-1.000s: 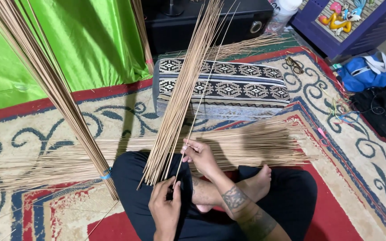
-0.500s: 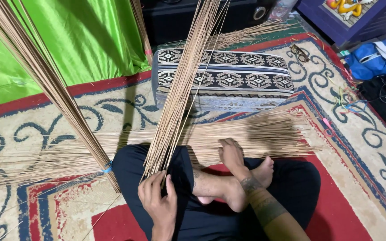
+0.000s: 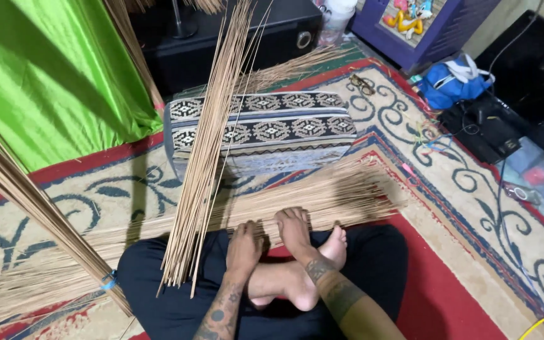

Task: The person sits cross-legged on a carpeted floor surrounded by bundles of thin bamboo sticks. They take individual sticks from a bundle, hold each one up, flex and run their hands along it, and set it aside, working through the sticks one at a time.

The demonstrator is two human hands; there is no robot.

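I sit cross-legged in black trousers on a patterned carpet. A bundle of thin tan sticks [image 3: 206, 157] leans upright from my left knee toward the far wall. A flat layer of the same sticks [image 3: 335, 195] lies across the carpet just past my legs. My left hand [image 3: 245, 244] lies palm down at the near edge of that layer, right beside the foot of the leaning bundle. My right hand [image 3: 294, 228] reaches forward next to it, fingers stretched onto the flat sticks. Neither hand closes around anything. My bare foot [image 3: 335, 242] shows by the right wrist.
A second thick stick bundle [image 3: 26, 195] with a blue tie slants across the left. A black-and-white patterned cushion [image 3: 272, 132] lies ahead, green cloth [image 3: 51, 82] at back left, a black cabinet [image 3: 266, 38] behind. A blue bag [image 3: 454, 88], black devices and cables [image 3: 489, 129] crowd the right.
My left hand has let go of the foot of the leaning bundle and moved forward. My right hand has slid out onto the flat sticks. The view has shifted left.
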